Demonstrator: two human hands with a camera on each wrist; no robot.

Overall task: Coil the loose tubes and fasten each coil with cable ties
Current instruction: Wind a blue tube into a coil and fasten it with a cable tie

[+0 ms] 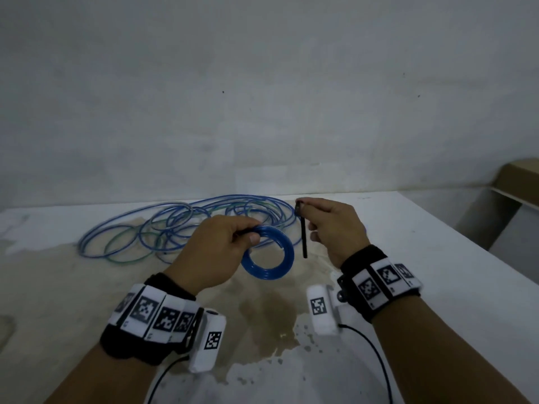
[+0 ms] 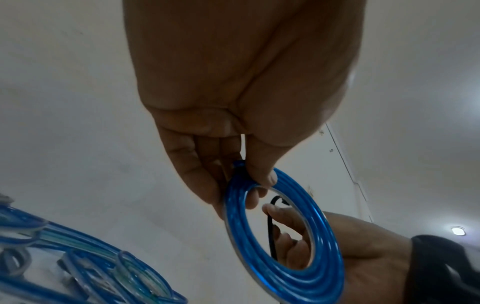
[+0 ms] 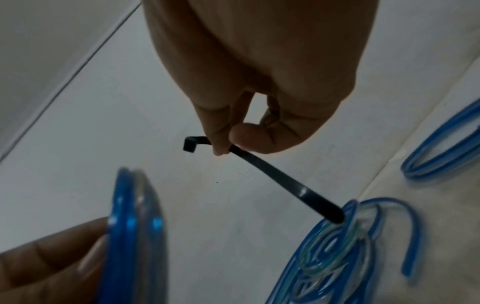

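Observation:
My left hand [image 1: 233, 237] pinches a tight blue tube coil [image 1: 268, 252] at its upper rim, thumb on top, and holds it above the table. In the left wrist view the blue coil [image 2: 283, 246] hangs from the left hand [image 2: 249, 179]. To the right of the coil, my right hand [image 1: 309, 211] pinches a black cable tie [image 1: 303, 234] near its head, and the strap hangs down. The right wrist view shows the cable tie [image 3: 265, 170] between thumb and forefinger of the right hand [image 3: 228, 139], apart from the coil [image 3: 132, 236]. Loose blue and green tubes [image 1: 180, 225] lie tangled behind both hands.
The white table [image 1: 408, 228] has brown stains [image 1: 262, 316] in its middle and ends at a grey wall. A cardboard box [image 1: 519, 182] stands beyond the right edge. Thin black cords [image 1: 376, 354] trail from both wrist cameras over the near table.

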